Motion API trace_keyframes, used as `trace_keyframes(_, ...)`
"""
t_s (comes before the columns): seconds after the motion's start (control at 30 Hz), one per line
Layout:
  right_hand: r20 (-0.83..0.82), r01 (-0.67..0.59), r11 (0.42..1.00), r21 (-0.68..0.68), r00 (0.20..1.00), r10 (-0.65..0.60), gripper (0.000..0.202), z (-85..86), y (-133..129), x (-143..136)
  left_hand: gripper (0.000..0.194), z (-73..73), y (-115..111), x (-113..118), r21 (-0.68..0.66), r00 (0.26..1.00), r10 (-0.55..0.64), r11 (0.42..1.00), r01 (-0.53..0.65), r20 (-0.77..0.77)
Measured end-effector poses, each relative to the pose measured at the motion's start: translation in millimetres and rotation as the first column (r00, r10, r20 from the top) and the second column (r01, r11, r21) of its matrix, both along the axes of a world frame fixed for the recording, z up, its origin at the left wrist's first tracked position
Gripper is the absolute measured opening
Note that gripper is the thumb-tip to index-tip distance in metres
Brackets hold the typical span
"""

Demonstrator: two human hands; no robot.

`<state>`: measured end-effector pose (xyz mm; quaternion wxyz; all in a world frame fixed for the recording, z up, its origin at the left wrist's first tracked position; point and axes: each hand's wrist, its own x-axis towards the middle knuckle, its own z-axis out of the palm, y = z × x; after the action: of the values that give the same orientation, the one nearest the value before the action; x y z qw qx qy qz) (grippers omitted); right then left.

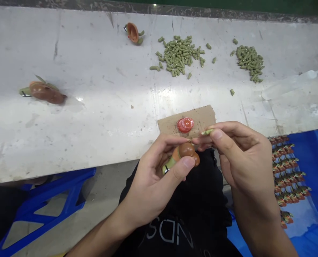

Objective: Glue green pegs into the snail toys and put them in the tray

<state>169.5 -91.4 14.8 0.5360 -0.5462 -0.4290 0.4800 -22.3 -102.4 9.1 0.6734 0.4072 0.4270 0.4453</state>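
My left hand (159,178) is closed around a small toy turtle figure (186,150) with a brown shell, an orange band and a green head pointing down to the left. Between the thumb and fingers of my right hand (236,153) is a small green peg-like piece (207,132), its pale tip pointing left. The two hands are close together in front of the table edge. Just beyond them, a red cap (185,124) with glossy wet-looking contents sits on a piece of cardboard (201,116).
Green pieces lie in a large pile (178,55) and a smaller pile (250,62) on the white table (107,117). Two more turtle figures lie on it, one at left (45,91), one farther back (133,33). A blue bin (312,167) holds rows of figures; a blue stool (51,210) stands left.
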Motion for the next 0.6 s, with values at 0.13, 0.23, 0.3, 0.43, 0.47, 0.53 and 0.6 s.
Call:
trace_keyframes(0.13, -0.012, -0.008, 0.999, -0.046, 1.000, 0.007, 0.008, 7.1, -4.7, 0.7, 0.012, -1.4, 1.2, 3.3, 0.040, 1.000, 0.013, 0.999, -0.013, -0.024)
trace_keyframes(0.23, 0.004, 0.004, 0.999, -0.040, 1.000, -0.004, 0.011, 6.5, -6.6, 0.9, 0.012, -2.5, 0.7, 5.3, 0.046, 1.000, 0.010, 0.999, -0.009, -0.022)
trace_keyframes(0.3, 0.018, -0.008, 0.999, -0.041, 1.000, 0.009, 0.012, 5.8, -7.2, 0.9, 0.013, -3.7, 0.2, 5.9, 0.041, 0.999, 0.013, 0.999, -0.012, -0.029)
trace_keyframes(0.43, 0.071, -0.024, 0.999, -0.044, 0.997, 0.027, 0.013, 7.1, -6.8, 0.6, 0.014, -6.8, -0.6, 5.9, 0.045, 0.998, 0.021, 0.999, -0.019, -0.058)
trace_keyframes(0.47, 0.084, -0.025, 0.999, -0.048, 0.996, 0.029, 0.014, 7.7, -6.6, 0.6, 0.014, -7.4, -0.7, 5.8, 0.048, 0.998, 0.024, 0.999, -0.021, -0.063)
trace_keyframes(0.53, 0.100, -0.026, 0.999, -0.046, 0.994, 0.031, 0.015, 8.6, -6.4, 0.7, 0.013, -8.3, -0.8, 5.8, 0.050, 0.997, 0.028, 0.998, -0.025, -0.070)
trace_keyframes(0.6, 0.111, -0.028, 0.999, -0.039, 0.993, 0.033, 0.016, 8.6, -6.5, 1.1, 0.013, -8.9, -1.0, 5.9, 0.049, 0.997, 0.023, 0.999, -0.019, -0.070)
